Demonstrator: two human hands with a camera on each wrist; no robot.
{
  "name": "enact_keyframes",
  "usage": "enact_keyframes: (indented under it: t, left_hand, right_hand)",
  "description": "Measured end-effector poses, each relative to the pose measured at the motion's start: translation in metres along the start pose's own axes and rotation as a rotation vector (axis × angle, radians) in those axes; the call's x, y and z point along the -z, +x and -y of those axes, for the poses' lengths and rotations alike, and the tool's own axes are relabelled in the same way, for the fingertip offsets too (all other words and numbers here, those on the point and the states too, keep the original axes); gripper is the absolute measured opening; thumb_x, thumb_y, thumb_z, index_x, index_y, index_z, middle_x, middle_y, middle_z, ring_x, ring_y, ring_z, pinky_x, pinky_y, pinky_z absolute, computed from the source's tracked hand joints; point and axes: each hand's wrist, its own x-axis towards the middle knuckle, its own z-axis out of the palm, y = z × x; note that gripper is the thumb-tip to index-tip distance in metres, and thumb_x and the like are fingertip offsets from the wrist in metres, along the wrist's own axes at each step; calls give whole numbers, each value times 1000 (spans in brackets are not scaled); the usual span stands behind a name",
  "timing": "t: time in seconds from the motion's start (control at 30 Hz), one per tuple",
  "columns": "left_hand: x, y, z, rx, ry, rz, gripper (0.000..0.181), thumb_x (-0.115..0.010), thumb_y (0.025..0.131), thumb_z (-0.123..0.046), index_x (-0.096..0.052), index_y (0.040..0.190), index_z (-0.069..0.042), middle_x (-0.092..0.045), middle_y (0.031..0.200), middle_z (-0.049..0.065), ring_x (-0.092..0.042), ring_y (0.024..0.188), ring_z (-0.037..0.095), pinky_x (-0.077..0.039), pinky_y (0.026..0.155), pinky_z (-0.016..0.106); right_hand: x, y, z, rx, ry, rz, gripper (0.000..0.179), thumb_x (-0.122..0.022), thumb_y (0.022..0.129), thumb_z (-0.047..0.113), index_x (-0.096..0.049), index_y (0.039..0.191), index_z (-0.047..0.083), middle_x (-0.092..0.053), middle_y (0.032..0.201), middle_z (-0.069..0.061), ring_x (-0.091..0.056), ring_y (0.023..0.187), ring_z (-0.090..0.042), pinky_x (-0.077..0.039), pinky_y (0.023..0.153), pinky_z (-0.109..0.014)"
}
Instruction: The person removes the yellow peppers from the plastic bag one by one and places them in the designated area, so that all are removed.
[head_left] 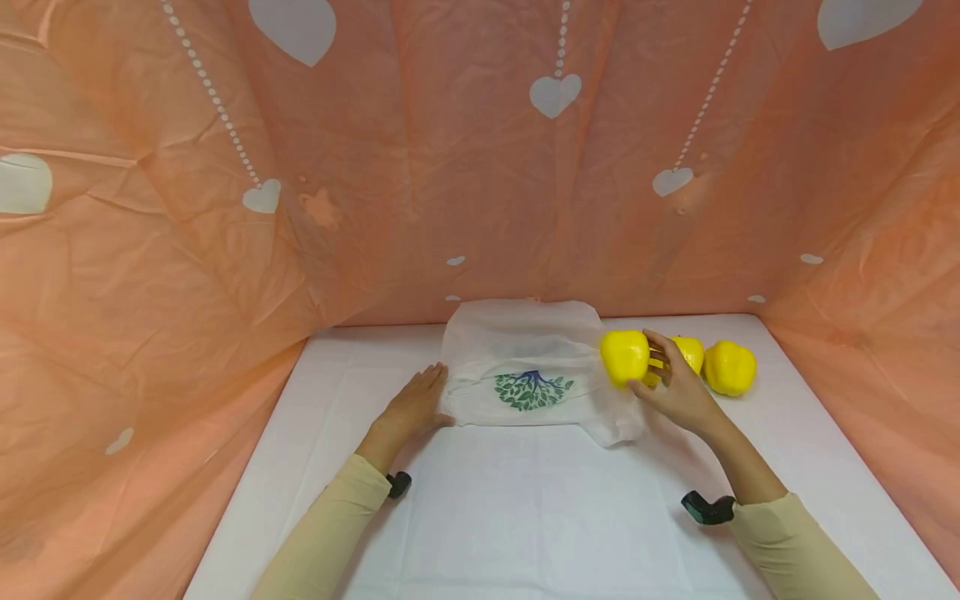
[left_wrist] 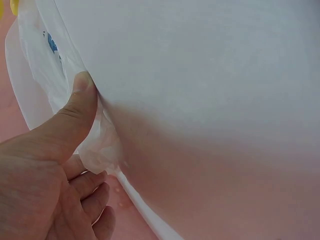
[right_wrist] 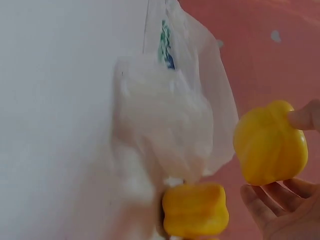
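Observation:
A thin white plastic bag [head_left: 468,400] with a green and blue tree print lies flattened on the table. My left hand [head_left: 412,406] rests at the bag's left edge, thumb and fingertips touching it. In the left wrist view the thumb [left_wrist: 82,92] lies along the bag's edge, the fingers loosely bent beyond. At the bag's right end, my right hand [head_left: 681,392] holds a yellow bell pepper [head_left: 624,357] between thumb and fingers. Behind that hand sits a second yellow bell pepper [head_left: 692,353], partly hidden by it. Another yellow bell pepper [head_left: 731,368] stands at its right.
A white cloth covers the table [head_left: 525,508]. An orange curtain [head_left: 465,167] with white hearts hangs behind and at both sides, meeting the table's back edge. In the right wrist view a bell pepper [right_wrist: 195,210] sits close to the bag's crumpled end [right_wrist: 165,110].

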Motion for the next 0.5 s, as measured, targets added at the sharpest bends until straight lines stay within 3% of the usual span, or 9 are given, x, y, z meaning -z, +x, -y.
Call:
enact_keyframes:
  t: [0.17,0.27,0.37,0.4,0.5]
  left_hand:
    - [-1,0,1,3,9,7,95,-78,99,-27,-23,163,16,-23,173,31,-21,163,42,-16,136,49]
    - [-1,0,1,4,0,5,95,-79,99,-26,-23,163,16,-23,173,31,-21,163,43,-16,136,49]
    - [0,0,0,5,-6,5,95,-78,99,-26,-23,163,16,-23,173,31,-20,163,43,-15,136,49]
    - [0,0,0,5,-9,4,95,-78,99,-26,-23,163,16,-23,173,31,-21,163,43,-15,136,49]
    - [0,0,0,7,-5,6,95,-78,99,-27,-22,163,15,-22,173,31,-20,163,42,-15,136,49]
  right_hand:
    - [14,-8,-8,-48,-4,-27,89,-76,99,9,-18,167,-2,-36,158,-34,-44,143,-54,-39,119,-65]
    - [22,-12,-13,-28,-29,-51,88,-76,99,8,-19,166,-3,-36,158,-35,-44,142,-54,-46,120,-36]
    - [30,-17,-17,7,-50,-82,88,-77,99,7,-21,166,-5,-35,159,-35,-42,140,-54,-41,107,-4]
    - [33,-18,-18,14,-61,-92,88,-77,99,8,-21,165,-5,-35,159,-35,-42,140,-54,-37,102,2]
    - [41,-22,-21,8,-72,-114,88,-77,100,11,-20,166,-4,-34,161,-35,-40,140,-55,-35,100,5]
